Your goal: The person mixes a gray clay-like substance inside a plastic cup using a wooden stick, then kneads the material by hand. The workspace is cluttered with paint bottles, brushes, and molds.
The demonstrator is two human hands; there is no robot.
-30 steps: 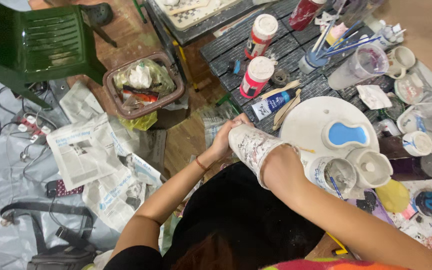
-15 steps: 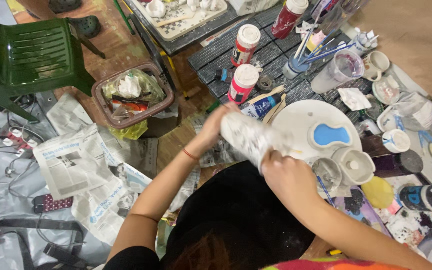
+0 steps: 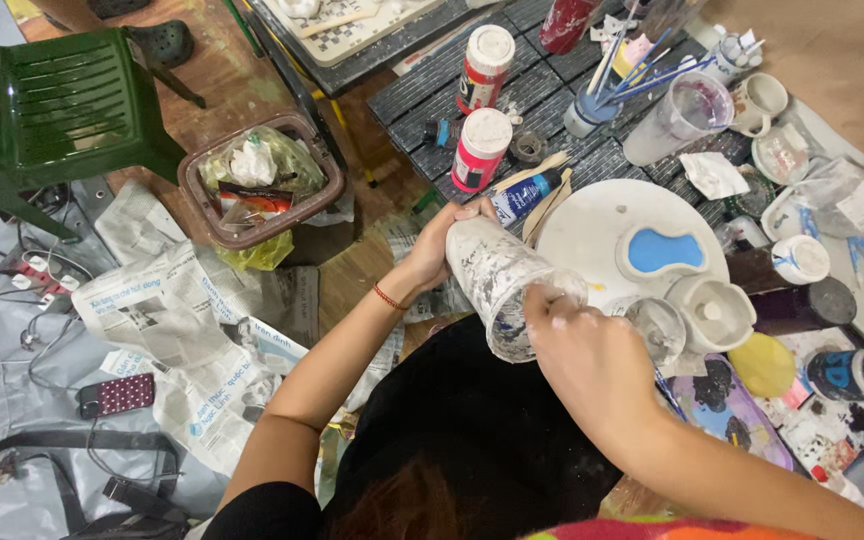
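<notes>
Item in hand: a white, paint-speckled ceramic vessel of tall cylindrical shape (image 3: 500,285), held tilted at the middle of the scene, above the near left edge of the dark slatted table (image 3: 422,95) and over the person's black-clad lap.

Left hand (image 3: 442,243): fingers curled closed around the far end of the vessel, thumb side toward the table; a thin red bracelet (image 3: 384,296) sits on the wrist.

Right hand (image 3: 592,360): placed on the near end of the vessel, fingertips bent over its rim; grip firm on the piece, though the fingers' undersides are hidden.

Just right of the vessel: a round white disc-shaped plate (image 3: 592,230) bearing a blue, bean-shaped patch (image 3: 662,250); a small white ceramic cup (image 3: 712,312) and a clear glass jar (image 3: 657,328) at its near edge.

Far side of the table: two red paint bottles with white caps (image 3: 482,150), a blue-labelled tube (image 3: 532,192), a cup of brushes (image 3: 592,105), a clear plastic measuring cup (image 3: 677,118).

Right, near: a yellow sponge (image 3: 762,365) and a purple paint-stained palette tray (image 3: 732,405).

Left, on the floor: a brown bin lined with waste (image 3: 260,180), a green plastic chair (image 3: 52,105), spread newspaper sheets (image 3: 172,330), a dotted maroon phone case (image 3: 117,395) on grey sheeting.
</notes>
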